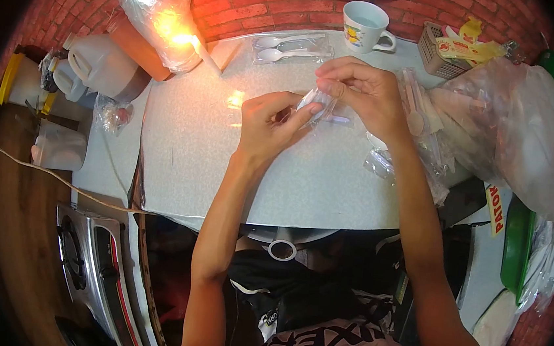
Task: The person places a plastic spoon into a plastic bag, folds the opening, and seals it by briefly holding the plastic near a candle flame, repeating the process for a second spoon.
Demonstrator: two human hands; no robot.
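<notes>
Above the round white table [186, 152], both hands hold a small clear plastic sleeve [316, 104]. My left hand [269, 125] pinches its lower left end. My right hand [363, 91] grips the upper right end from above. Something pale shows inside the sleeve, too blurred to name. A packet of white plastic spoons [291, 46] lies farther back on the table.
A white mug [364, 25] stands at the far edge beside a small basket [440, 52]. Large clear bags of plastic cutlery [512, 121] crowd the right side. A bagged brown pot [154, 27] and white jugs [98, 65] sit left, with a gas stove [94, 269] below.
</notes>
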